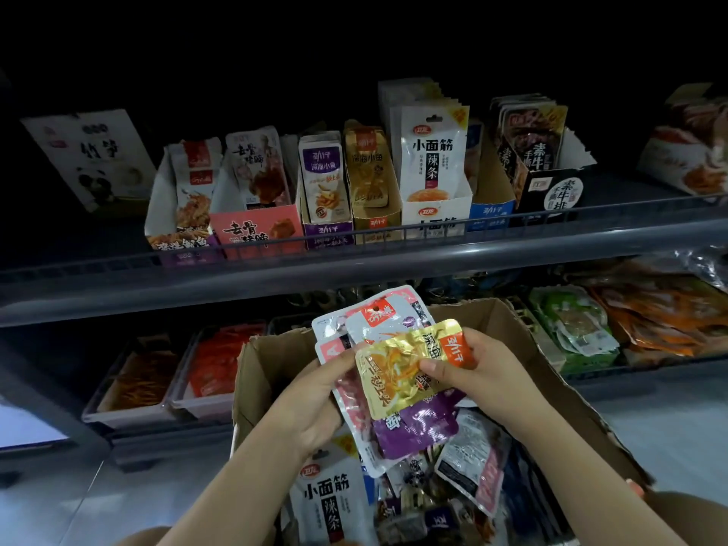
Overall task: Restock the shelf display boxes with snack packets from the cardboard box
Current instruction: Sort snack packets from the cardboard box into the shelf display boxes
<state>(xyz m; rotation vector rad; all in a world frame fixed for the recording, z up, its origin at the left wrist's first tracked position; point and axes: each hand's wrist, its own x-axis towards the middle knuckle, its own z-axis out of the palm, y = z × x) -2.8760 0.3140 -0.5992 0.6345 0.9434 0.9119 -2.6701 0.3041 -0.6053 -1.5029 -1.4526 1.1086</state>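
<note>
Several packets [388, 372] overlapping, lower labels hidden

The left hand [315, 403] covers much of the fanned packets [378, 321] beneath the gold packet [398, 372]. At 6 o'clock, the cardboard box [488, 321] runs off the frame's bottom edge. At 12 o'clock, everything above the shelf display boxes [256, 230] is lost in darkness.
</note>
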